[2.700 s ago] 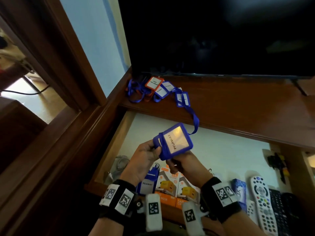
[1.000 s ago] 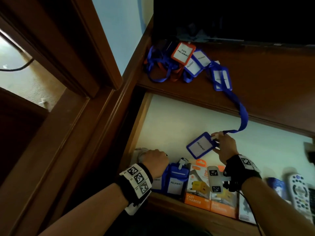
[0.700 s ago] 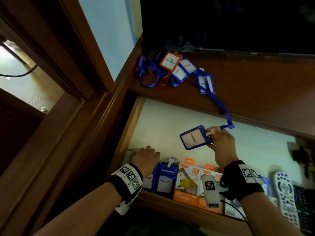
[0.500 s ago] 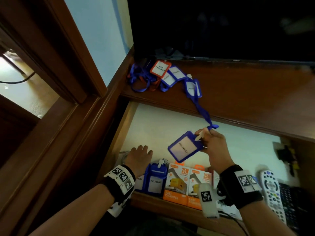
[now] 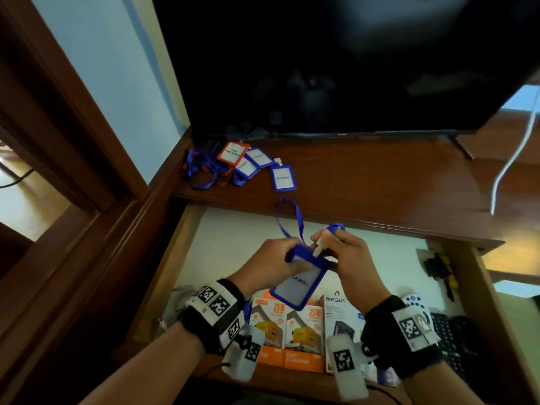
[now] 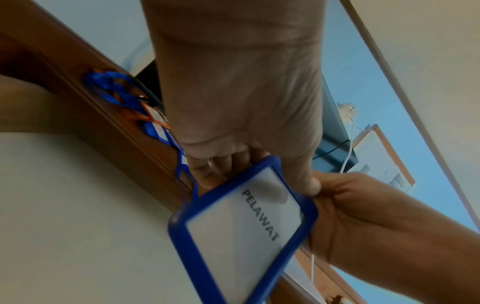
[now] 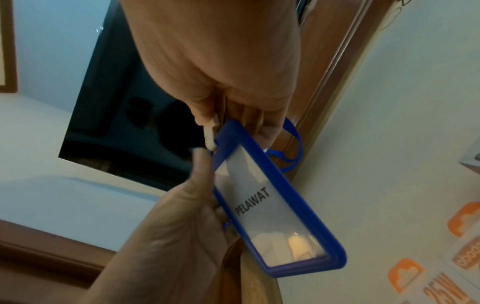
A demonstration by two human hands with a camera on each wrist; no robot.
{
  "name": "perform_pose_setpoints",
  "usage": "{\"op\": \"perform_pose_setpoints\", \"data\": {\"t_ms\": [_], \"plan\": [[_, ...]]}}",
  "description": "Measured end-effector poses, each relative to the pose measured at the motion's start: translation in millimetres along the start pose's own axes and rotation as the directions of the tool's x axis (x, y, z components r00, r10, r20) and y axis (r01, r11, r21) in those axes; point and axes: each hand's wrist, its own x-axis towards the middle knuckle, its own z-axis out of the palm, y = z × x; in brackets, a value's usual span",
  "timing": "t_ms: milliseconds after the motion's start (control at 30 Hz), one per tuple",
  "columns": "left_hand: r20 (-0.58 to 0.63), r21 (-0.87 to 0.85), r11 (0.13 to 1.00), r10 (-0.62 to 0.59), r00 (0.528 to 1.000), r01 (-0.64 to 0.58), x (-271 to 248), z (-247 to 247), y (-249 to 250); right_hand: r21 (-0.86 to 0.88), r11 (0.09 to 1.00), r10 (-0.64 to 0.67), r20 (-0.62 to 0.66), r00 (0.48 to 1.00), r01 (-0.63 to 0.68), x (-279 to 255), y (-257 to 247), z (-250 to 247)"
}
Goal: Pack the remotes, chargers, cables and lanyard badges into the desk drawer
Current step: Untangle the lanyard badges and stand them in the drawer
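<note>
A blue lanyard badge marked PELAWAT hangs tilted above the open desk drawer. My left hand grips its upper left edge; the left wrist view shows thumb and fingers pinching the frame. My right hand pinches the white clip and strap at the badge's top. The blue strap loops up toward the desk top. Several more badges, blue and one orange, lie in a pile on the desk top's left end.
Orange charger boxes and a white box stand along the drawer's front. Remotes and dark remotes lie at the right. A black TV stands behind the desk top, and a white cable hangs at the right.
My left hand rose from the drawer's front left corner and took hold of the badge. The right hand brought the badge nearer, and the strap slid off the desk top.
</note>
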Motion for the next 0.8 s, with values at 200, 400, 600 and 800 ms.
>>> {"op": "perform_pose_setpoints", "data": {"t_ms": [200, 400, 600, 800], "plan": [[0.011, -0.11, 0.994, -0.019, 1.0, 0.02, 3, -8, 21, 0.203, 0.979, 0.044, -0.109, 0.993, -0.021, 1, -12, -37], [-0.002, -0.337, 0.942, 0.016, 1.0, -0.016, 3, -11, 38, 0.045, 0.994, 0.107, -0.216, 0.97, -0.1, -4, 1, -49], [0.044, -0.458, 0.886, 0.095, 0.995, -0.064, 6, -1, 52, 0.029, 0.994, -0.104, -0.069, 0.992, 0.106, -8, 5, -35], [-0.155, -0.586, 0.808, -0.034, 0.987, -0.064, 13, 3, 54, 0.262, 0.965, -0.04, 0.158, 0.987, -0.003, -16, -2, -22]]}}
